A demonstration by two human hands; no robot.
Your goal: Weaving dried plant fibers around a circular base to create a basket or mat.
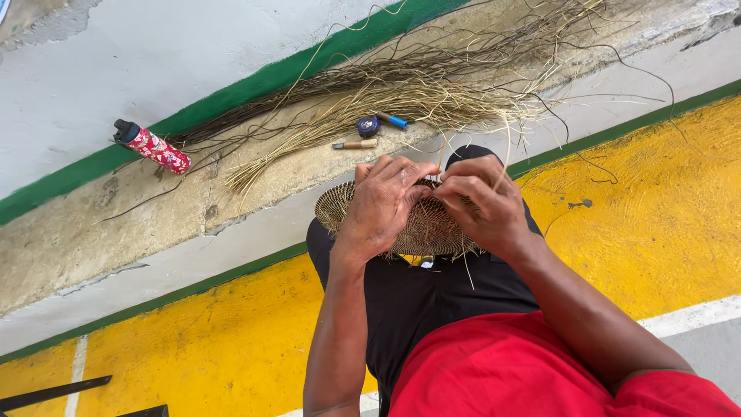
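Woven disc (421, 228) of thin pale fibre rests on the person's lap, over black trousers (409, 297), partly covered by both hands. Largest in view is the yellow painted floor (208, 340), edged by a green stripe (231, 96) and a grey concrete step (154, 208) running across the frame on a slant. On that step lies a long bundle of fibres (409, 93), dark strands on the far side and straw-coloured ones nearer, their loose ends trailing toward the person. A red shirt (502, 363) fills the bottom of the frame.

Left hand (382, 205) lies across the disc's near-left part, its fingers bent and close together, the tips pressing on the weave near the disc's top edge. Right hand (486, 205) sits just beside it, touching it at the fingertips; thumb and forefinger pinch a thin pale strand (505, 166) that rises from the disc's rim. A few loose strand ends hang below the disc.

Well apart on the step, to the left, a red patterned bottle (153, 145) with a black cap lies on its side. Nearer the hands, beside the bundle, lie a small round dark tape measure (368, 126), a blue-handled tool (394, 120) and a little wooden-handled tool (355, 144).
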